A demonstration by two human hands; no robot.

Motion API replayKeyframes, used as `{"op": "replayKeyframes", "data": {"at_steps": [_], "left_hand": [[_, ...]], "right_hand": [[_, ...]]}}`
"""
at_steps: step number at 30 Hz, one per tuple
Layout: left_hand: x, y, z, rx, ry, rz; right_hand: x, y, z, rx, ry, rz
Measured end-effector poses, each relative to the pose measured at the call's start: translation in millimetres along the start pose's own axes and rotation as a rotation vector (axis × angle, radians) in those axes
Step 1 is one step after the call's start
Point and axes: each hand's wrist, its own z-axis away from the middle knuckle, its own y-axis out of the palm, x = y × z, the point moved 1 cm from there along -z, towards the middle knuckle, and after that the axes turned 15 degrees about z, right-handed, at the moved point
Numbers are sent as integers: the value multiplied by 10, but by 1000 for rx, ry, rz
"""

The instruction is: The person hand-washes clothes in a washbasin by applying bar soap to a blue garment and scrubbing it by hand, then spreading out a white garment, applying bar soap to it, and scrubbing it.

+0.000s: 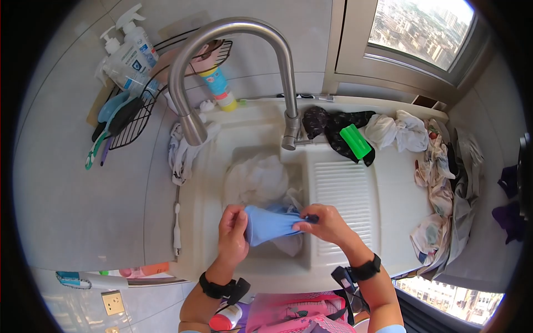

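A light-blue cloth garment is stretched between my two hands above the sink basin; its exact kind is unclear. My left hand grips the wide end, thumb on top. The gathered, narrow end is pinched in my right hand, where a small dark piece sticks out. Below, white wet-looking cloth fills part of the basin. Just right of my right hand lies the ribbed washboard surface of the sink.
A curved metal faucet arches over the basin's back. On the right ledge lie black cloth, a green soap bar, white cloth and patterned cloth. A wire rack with brushes hangs at left.
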Motion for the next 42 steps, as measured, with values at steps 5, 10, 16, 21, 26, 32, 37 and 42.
{"op": "replayKeyframes", "data": {"at_steps": [5,10,16,21,26,32,37,42], "left_hand": [[695,-215,-278,-223,-558,437],[1452,-522,-351,234,-374,983],[418,-587,-487,80,-570,-512],[109,-25,-468,566,162,-979],[-437,312,-628,515,-365,-783],[-1445,933,-421,404,-86,-639],[-2146,1077,-294,293,146,-462],[-2544,906,-263,85,295,-406]], "right_hand": [[-248,714,-356,-246,13,-248],[13,1273,-415,-386,-87,61],[-387,818,-739,-18,115,147],[358,571,-681,-41,-230,-112],[313,255,-762,-57,-299,-592],[262,85,-690,321,-196,-18],[167,-49,-875,203,-293,109],[333,-523,-881,107,-224,243]]}}
